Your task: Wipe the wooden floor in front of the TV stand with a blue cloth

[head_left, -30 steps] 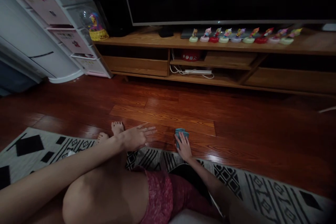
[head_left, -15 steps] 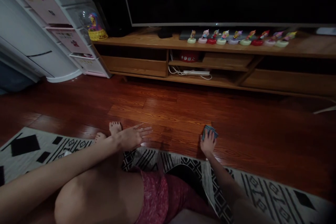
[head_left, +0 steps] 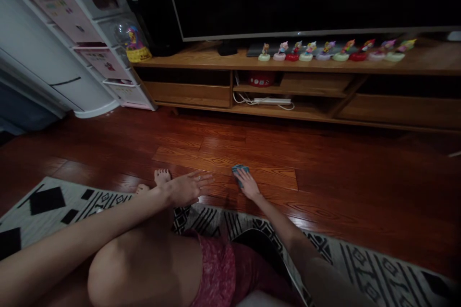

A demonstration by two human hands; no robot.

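A blue cloth lies on the reddish wooden floor, under the fingers of my right hand. That hand presses flat on it, its fingers stretched over the cloth. My left hand hangs in front of my knee with its fingers spread and nothing in it; a ring shows on one finger. The left forearm rests across my bent knee. Between the two hands is a short stretch of floor.
A wooden TV cabinet spans the far side, with a row of small figurines and a yellow-based globe toy on top. Drawers stand at the left. A black-and-white patterned rug lies beneath me, beside my bare feet.
My right hand has moved left across the floor with the blue cloth, closer to my left hand. The left hand stays over the knee, and the camera view has shifted slightly.
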